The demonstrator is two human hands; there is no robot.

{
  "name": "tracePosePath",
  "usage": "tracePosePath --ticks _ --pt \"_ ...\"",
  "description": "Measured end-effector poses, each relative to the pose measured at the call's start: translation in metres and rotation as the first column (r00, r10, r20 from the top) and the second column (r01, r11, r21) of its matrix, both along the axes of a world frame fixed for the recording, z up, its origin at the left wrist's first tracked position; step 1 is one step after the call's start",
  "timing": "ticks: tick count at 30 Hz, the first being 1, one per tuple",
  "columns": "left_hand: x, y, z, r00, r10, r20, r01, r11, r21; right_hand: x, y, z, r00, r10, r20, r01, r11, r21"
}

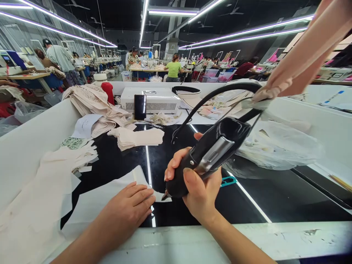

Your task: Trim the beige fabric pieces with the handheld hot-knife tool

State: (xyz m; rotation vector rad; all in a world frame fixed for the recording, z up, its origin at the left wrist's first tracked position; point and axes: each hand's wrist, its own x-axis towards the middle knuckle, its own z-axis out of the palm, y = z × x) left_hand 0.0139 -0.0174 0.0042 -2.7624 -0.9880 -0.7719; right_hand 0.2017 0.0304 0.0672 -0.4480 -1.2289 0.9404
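Observation:
My right hand (196,183) is wrapped round a black handheld cutting tool (207,154), its thumb lying along the grip. The tool's tip points down onto the edge of a thin white sheet (107,194) on the glossy black tabletop (247,201). A black cable (209,99) curves up from the back of the tool. My left hand (128,209) lies flat on the white sheet with its fingers stretched out, a short way left of the tool tip.
Stacks of beige fabric pieces (137,137) and a cloth heap (88,99) lie behind, beside a white machine box (154,99) with a phone (140,106). A clear plastic bag (277,143) sits at right. White walls (30,143) fence the table. Several people work at distant benches.

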Motion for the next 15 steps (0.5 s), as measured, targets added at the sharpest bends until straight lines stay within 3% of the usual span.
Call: tracePosePath --ticks 9,15 --pt "-0.001 -0.001 0.000 1.000 -0.001 -0.001 0.001 1.000 -0.023 -0.003 -0.001 -0.003 0.999 0.022 0.047 -0.022 1.000 -0.009" --pt "0.000 -0.002 -0.001 1.000 -0.002 0.015 0.002 0.999 -0.033 0.009 0.002 0.002 0.997 -0.065 0.031 0.065 0.998 0.000"
